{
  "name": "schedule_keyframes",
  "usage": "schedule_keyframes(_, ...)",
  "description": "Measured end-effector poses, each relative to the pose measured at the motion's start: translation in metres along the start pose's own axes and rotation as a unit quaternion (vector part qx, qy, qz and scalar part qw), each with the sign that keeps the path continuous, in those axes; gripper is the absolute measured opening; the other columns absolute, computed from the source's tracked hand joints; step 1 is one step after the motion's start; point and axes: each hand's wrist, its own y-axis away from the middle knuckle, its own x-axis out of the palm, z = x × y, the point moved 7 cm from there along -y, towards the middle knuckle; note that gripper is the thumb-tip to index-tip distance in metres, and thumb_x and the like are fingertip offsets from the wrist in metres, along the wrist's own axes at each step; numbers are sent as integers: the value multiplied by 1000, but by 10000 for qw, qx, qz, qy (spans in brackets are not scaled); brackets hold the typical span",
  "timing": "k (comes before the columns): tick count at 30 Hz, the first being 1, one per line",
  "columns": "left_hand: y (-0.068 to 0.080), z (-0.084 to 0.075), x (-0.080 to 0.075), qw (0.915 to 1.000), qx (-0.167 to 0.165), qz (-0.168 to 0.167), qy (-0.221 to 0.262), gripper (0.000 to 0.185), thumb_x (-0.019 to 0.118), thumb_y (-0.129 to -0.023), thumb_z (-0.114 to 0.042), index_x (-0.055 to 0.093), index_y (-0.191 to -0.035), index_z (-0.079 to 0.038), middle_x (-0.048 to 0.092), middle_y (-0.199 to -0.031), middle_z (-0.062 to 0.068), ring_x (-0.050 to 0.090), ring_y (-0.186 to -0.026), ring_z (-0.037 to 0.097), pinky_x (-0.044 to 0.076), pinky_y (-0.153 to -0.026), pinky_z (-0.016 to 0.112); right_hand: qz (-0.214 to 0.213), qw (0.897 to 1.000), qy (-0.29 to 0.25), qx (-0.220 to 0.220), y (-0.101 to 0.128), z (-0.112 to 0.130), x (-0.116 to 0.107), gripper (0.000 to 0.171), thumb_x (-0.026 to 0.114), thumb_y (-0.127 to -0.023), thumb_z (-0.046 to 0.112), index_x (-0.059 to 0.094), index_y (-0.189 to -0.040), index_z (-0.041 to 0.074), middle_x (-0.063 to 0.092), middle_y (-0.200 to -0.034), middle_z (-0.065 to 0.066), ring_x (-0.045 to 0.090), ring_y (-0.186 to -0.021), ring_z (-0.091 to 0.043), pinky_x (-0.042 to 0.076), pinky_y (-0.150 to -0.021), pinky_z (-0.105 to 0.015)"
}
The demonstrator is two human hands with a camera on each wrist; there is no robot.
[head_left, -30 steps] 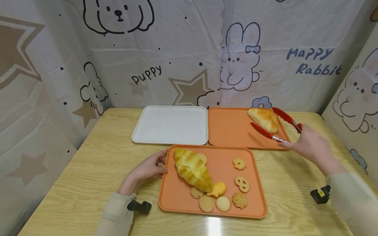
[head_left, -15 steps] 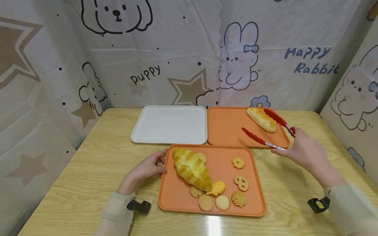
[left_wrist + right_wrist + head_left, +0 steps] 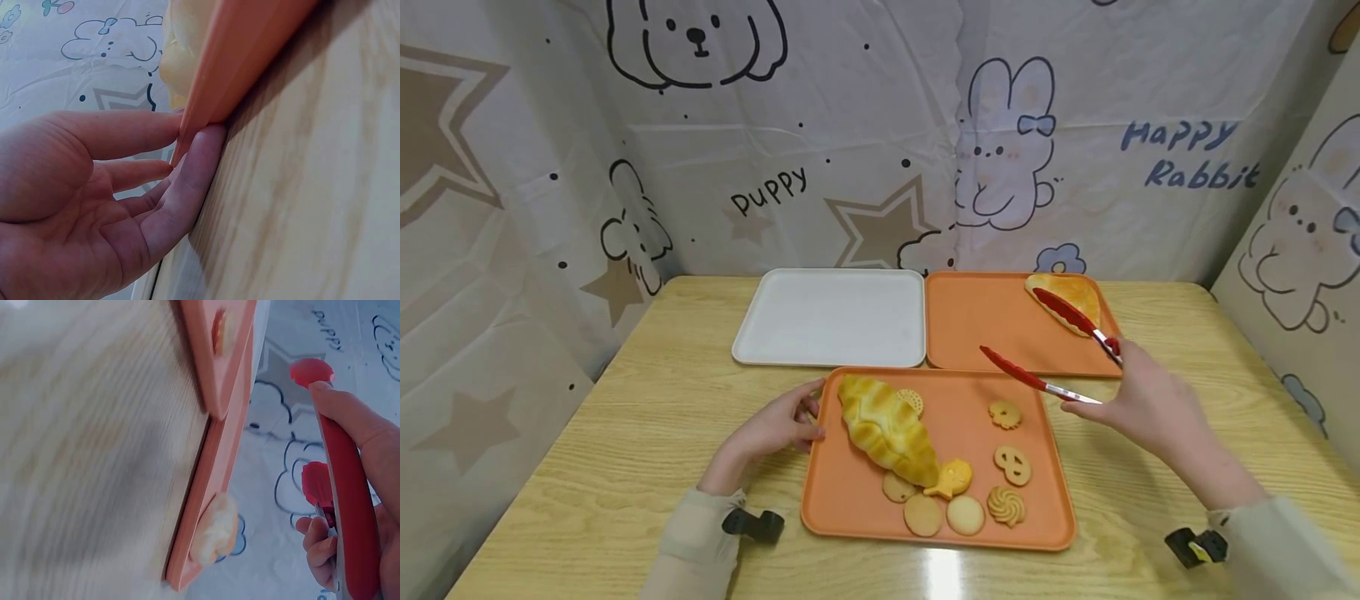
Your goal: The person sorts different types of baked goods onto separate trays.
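In the head view my left hand (image 3: 778,425) grips the left rim of the near orange tray (image 3: 853,510). The left wrist view shows its thumb at the rim and fingers under the edge. On that tray lies a large ridged croissant (image 3: 891,433) beside several cookies. My right hand (image 3: 1157,412) holds red-tipped tongs (image 3: 1015,372), their arms spread with nothing between them. One tip overlaps the golden bread (image 3: 1081,292) on the far orange tray (image 3: 977,325); the other hangs above the near tray's back rim. The right wrist view shows the red tongs' handle (image 3: 350,500) within the hand.
A white tray (image 3: 835,317) stands at the back left, right beside the far orange tray. Cookies include a pretzel cookie (image 3: 1012,465), a swirl cookie (image 3: 1006,506) and a fish-shaped cookie (image 3: 951,479). A printed cloth (image 3: 865,125) hangs behind the wooden table (image 3: 625,425).
My right hand has moved left and nearer, bringing the spread tongs away from around the golden bread toward the near tray. The bread stays on the far tray; my left hand has kept still.
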Motion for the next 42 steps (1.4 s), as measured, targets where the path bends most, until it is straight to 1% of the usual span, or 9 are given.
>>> schedule_keyframes(5,0,0,0,10000,25,-10,-19,77,61,-83,3,15,-145,-1,41,-97,16,51,-70,17,55,-62,35,-174,9994,-93,-296,10,17,2,95,76,-53,64,45,-111,-4,59,-94,-24,57,-64,-32,44,-43,-40)
schedule_keyframes(9,0,0,0,10000,49,-21,-41,78,61,-82,3,15,-145,-1,41,-98,16,51,-70,16,55,-62,34,-145,9988,-146,-442,17,31,5,97,75,-52,66,45,-112,-3,59,-93,-20,55,-59,-25,44,-44,-38)
schedule_keyframes(13,0,0,1,10000,31,-7,-19,78,61,-82,3,15,-145,0,41,-97,16,51,-70,16,55,-62,33,-48,9981,-210,-571,23,47,8,102,71,-51,70,44,-117,-2,60,-98,-19,58,-66,-26,48,-48,-40)
schedule_keyframes(19,0,-1,1,10000,68,2,-24,77,60,-82,3,15,-145,0,41,-97,16,51,-70,16,55,-62,34,57,9968,-232,-766,32,67,16,100,78,-51,61,42,-123,2,61,-108,-17,62,-83,-33,51,-59,-47)
schedule_keyframes(25,0,-1,1,10000,67,28,0,77,60,-83,3,14,-145,0,40,-97,16,51,-70,16,55,-62,34,259,9956,-318,-845,39,79,24,102,73,-52,68,41,-126,5,59,-113,-14,62,-84,-30,53,-61,-45)
schedule_keyframes(28,0,-1,1,10000,68,13,4,78,60,-82,3,15,-145,-1,40,-98,16,51,-70,16,55,-62,34,272,9945,-364,-948,42,85,27,101,76,-52,64,41,-126,5,60,-112,-12,62,-87,-28,53,-63,-44)
schedule_keyframes(33,1,0,1,10000,34,1,39,78,61,-82,3,15,-145,-1,40,-97,15,51,-70,16,55,-62,34,425,9922,-392,-1101,49,98,36,100,79,-51,60,41,-127,8,63,-106,-9,62,-78,-21,52,-57,-36)
schedule_keyframes(37,1,0,1,10000,33,-14,60,78,61,-82,3,15,-145,-1,40,-97,15,50,-70,16,55,-62,34,546,9907,-331,-1206,56,107,45,101,78,-49,62,43,-125,5,63,-105,-7,62,-78,-18,53,-57,-33)
schedule_keyframes(42,1,-2,0,10000,42,-51,15,78,61,-82,3,16,-145,-1,40,-97,15,50,-70,16,55,-62,34,435,9873,-174,-1520,62,120,53,103,77,-49,64,45,-124,2,62,-101,-7,58,-77,-13,50,-54,-28)
